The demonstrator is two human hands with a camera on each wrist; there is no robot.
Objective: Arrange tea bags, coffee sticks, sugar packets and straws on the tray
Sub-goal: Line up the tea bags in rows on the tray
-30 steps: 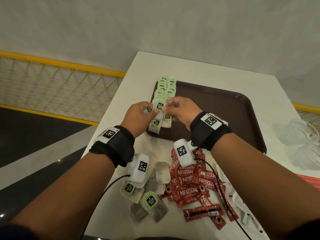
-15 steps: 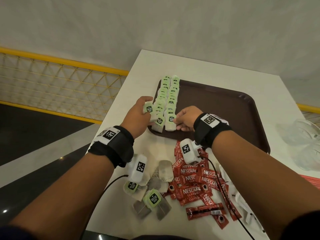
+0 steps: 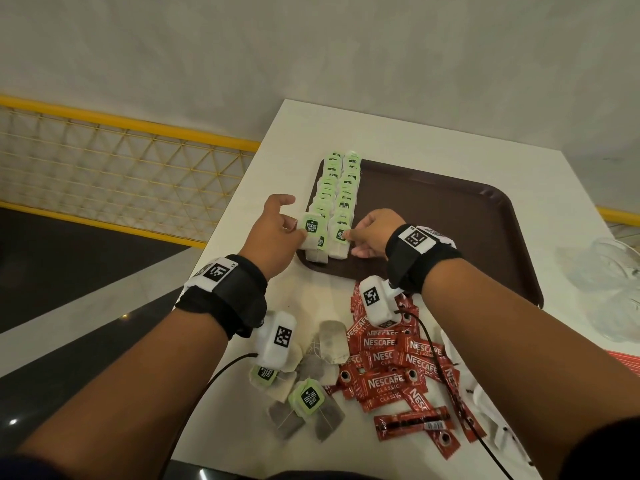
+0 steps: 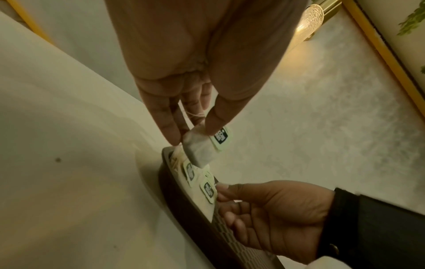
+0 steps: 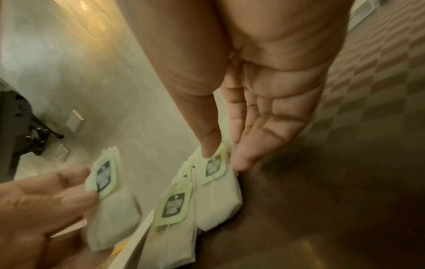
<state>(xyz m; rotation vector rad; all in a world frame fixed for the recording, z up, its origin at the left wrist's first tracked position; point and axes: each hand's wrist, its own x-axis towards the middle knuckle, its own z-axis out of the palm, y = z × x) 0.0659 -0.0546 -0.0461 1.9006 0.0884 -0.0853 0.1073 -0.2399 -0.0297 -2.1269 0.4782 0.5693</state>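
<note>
My left hand (image 3: 277,233) pinches a white paper tea bag with a pale green tag (image 3: 310,227) between thumb and fingertips, just above the near left corner of the dark brown plastic tray (image 3: 450,216). The bag hangs at the near end of the left one of two rows of green-tagged tea bags (image 3: 341,188) that run along the tray's left edge, overlapping like shingles. In the left wrist view the held bag (image 4: 200,151) sits over the tray rim, thumb on its tag side, fingers behind.

My right hand (image 3: 372,233) rests on the tray floor beside the right row, holding nothing; its thumb and forefinger tips touch the green tag of the nearest tea bag in that row (image 3: 339,239), the other fingers curled under. Both wrists are turned inward, forearms stretched out over the white table (image 3: 415,133).

Nearer me on the table lie a loose heap of tea bags (image 3: 304,386) and, right of it, a pile of red coffee stick sachets (image 3: 398,368).
</note>
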